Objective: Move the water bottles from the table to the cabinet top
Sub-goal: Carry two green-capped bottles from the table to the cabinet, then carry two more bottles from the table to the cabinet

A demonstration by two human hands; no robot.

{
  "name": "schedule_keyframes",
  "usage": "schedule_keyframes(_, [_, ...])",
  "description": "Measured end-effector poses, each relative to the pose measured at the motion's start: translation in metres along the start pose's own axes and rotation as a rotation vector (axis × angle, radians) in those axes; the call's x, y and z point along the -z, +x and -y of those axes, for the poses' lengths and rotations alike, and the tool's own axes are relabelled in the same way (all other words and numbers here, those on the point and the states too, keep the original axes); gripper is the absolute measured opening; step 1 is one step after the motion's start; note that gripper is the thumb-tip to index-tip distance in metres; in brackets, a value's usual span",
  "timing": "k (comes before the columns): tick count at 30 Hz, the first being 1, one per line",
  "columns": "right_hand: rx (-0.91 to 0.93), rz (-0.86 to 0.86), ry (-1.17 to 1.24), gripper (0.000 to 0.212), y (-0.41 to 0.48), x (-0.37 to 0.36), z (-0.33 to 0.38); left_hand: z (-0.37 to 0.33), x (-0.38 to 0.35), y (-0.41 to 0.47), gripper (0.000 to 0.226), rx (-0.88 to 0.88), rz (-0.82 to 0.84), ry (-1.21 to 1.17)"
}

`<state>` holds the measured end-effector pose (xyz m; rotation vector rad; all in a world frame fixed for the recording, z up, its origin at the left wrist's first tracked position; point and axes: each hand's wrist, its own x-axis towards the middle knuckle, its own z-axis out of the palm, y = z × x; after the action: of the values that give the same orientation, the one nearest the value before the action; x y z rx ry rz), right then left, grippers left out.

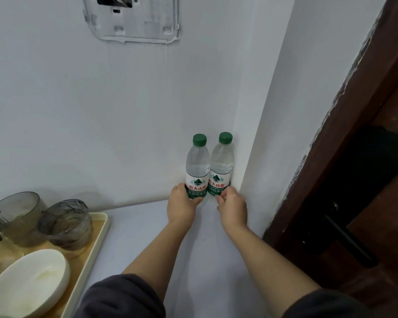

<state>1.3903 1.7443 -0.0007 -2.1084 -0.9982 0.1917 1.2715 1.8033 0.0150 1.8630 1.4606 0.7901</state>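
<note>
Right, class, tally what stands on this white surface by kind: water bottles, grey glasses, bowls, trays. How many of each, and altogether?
Water bottles: 2
Grey glasses: 2
White bowl: 1
Tray: 1
Total: 6

Two water bottles in the far corner: left bottle (197, 166), right bottle (221, 164). Two hands up there: left hand (182, 205), right hand (232, 208). Near left, one tray (97, 239), two grey glasses, far glass (19, 216) and near glass (66, 223), plus one white bowl (30, 283).
</note>
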Motion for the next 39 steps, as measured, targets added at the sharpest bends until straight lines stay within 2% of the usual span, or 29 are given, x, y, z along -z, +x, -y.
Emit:
schedule_keyframes(2, [0.058, 0.087, -0.054, 0.020, -0.008, 0.014, 0.003, 0.002, 0.004, -0.009, 0.063, 0.010, 0.031, 0.087])
schedule_keyframes(5, [0.163, 0.252, -0.234, 0.038, -0.030, 0.034, 0.002, 0.014, 0.018, -0.032, 0.087, -0.029, 0.069, 0.408])
schedule_keyframes(8, [0.276, 0.345, -0.477, 0.057, -0.055, 0.048, 0.000, 0.031, 0.036, -0.069, 0.086, -0.022, 0.089, 0.606])
schedule_keyframes(10, [0.324, 0.417, -0.502, 0.067, -0.069, 0.052, 0.001, 0.041, 0.047, -0.098, 0.085, -0.014, 0.082, 0.645])
schedule_keyframes(15, [0.538, 0.695, -0.410, 0.076, -0.102, 0.048, 0.010, 0.055, 0.072, -0.164, 0.099, 0.078, -0.030, 0.627])
schedule_keyframes(21, [0.799, 0.921, -0.388, 0.076, -0.136, 0.047, 0.024, 0.064, 0.086, -0.246, 0.087, 0.315, -0.193, 0.639])
schedule_keyframes(26, [1.029, 1.135, -0.319, 0.075, -0.192, 0.045, 0.040, 0.063, 0.090, -0.332, 0.091, 0.533, -0.313, 0.594])
schedule_keyframes(31, [1.310, 1.230, -0.307, 0.076, -0.252, 0.043, 0.046, 0.057, 0.087, -0.417, 0.095, 0.813, -0.386, 0.548])
schedule_keyframes(39, [1.704, 1.359, -0.487, 0.077, -0.344, 0.037, 0.025, 0.062, 0.059, -0.524, 0.094, 1.130, -0.461, 0.435])
